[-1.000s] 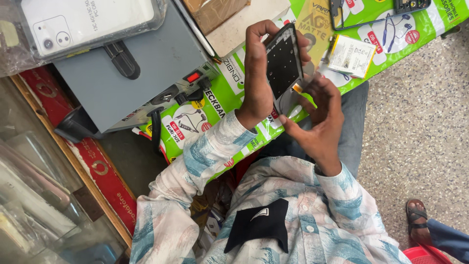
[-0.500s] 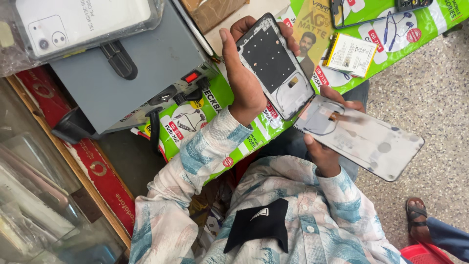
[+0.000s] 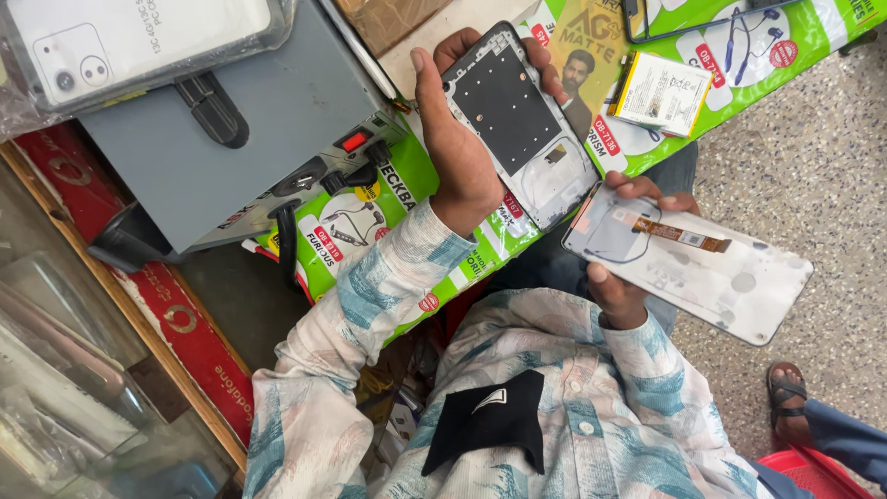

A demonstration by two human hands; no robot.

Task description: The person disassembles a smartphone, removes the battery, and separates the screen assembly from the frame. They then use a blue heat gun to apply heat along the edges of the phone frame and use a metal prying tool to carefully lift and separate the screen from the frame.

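The left hand (image 3: 462, 152) is wrapped around a phone frame (image 3: 522, 120), with the thumb on one long edge and the fingers on the other. The right hand (image 3: 621, 277) pinches one end of a flat phone screen panel (image 3: 688, 263), which has a brown ribbon strip on it. The two parts are close but do not touch.

Beside the left hand sits a grey machine (image 3: 231, 139) with a red switch. A white phone in a clear case (image 3: 129, 42) lies on top of it. Past the frame lies a small white battery (image 3: 661, 92). Under the hands is a tabletop covered with green printed packets (image 3: 370, 222). Below the right hand is a speckled floor (image 3: 813, 185), and a foot in a sandal (image 3: 790, 397) stands there.
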